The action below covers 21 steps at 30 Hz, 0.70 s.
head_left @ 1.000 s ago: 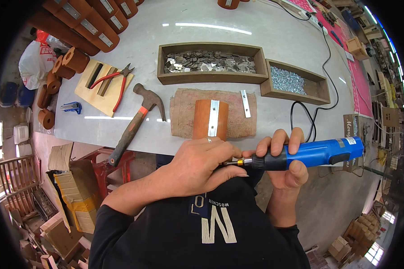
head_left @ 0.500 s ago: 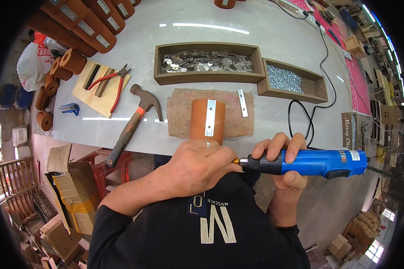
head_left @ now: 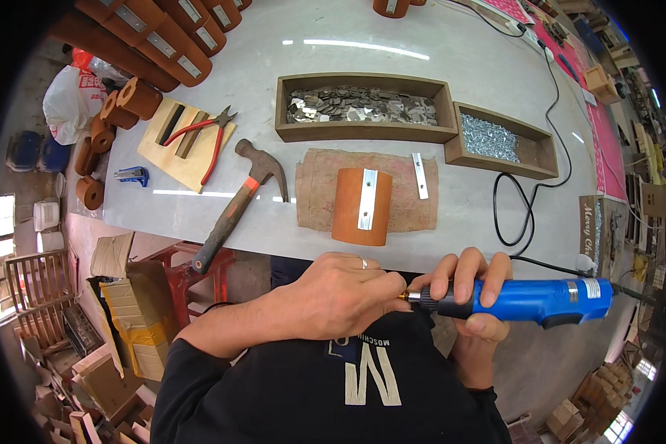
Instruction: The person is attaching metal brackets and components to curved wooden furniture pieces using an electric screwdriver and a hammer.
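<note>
Head view: blue power screwdriver (head_left: 540, 301) held roughly level before the worker's black shirt (head_left: 288, 385) — right hand (head_left: 463, 280) fingers wrapped round its front, left hand (head_left: 344, 296) fingers pinched closed at the gold tip (head_left: 404, 296), anything inside hidden. Step looks like bit adjustment; next move calls for steady, straight alignment. Beyond — brown cylinder (head_left: 348, 207) on cloth (head_left: 407, 211).

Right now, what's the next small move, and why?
Probably ease the left hand off the tip of the driver, if the bit is seated. Its fingers wrap the tip and hide the end, while the right hand grips the driver. The strip lies atop the block, untouched, with two dark spots; whether those hold screws is too small to tell.
</note>
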Motion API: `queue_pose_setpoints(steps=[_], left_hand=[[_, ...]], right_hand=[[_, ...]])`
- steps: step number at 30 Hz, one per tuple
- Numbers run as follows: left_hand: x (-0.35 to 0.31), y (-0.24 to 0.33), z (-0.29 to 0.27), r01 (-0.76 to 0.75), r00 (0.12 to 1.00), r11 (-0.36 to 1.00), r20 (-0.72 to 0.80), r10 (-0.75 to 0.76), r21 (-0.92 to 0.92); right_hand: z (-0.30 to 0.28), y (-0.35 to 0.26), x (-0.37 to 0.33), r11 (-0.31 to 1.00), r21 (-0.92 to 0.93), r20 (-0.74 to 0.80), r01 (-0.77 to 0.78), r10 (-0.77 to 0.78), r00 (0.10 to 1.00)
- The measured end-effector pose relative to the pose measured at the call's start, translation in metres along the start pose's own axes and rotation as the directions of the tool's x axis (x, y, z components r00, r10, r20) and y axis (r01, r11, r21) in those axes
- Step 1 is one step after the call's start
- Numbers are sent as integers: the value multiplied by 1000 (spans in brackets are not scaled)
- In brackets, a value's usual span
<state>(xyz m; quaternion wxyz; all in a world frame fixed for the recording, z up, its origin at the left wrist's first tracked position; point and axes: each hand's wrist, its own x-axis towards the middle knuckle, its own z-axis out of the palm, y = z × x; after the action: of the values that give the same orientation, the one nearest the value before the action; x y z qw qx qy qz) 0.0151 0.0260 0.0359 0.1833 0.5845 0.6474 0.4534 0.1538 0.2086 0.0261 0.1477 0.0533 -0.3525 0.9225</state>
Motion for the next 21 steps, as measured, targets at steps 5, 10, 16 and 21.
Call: queue_pose_setpoints(steps=[5,10,16,21], left_hand=[[-5,-3,6,-10,1000,1000,8,10,-25],[-10,-1,6,-32,999,999,29,33,-28],[-8,-3,5,-69,996,991,45,74,-116],[-7,-1,0,-55,994,985,88,70,-161]], right_hand=[[6,-2,-6,998,-65,9,-16,16,1000],[10,2,-11,998,-56,34,10,-9,999],[15,-7,-9,997,-44,58,-63,65,996],[17,-10,-4,998,-52,133,-35,42,990]])
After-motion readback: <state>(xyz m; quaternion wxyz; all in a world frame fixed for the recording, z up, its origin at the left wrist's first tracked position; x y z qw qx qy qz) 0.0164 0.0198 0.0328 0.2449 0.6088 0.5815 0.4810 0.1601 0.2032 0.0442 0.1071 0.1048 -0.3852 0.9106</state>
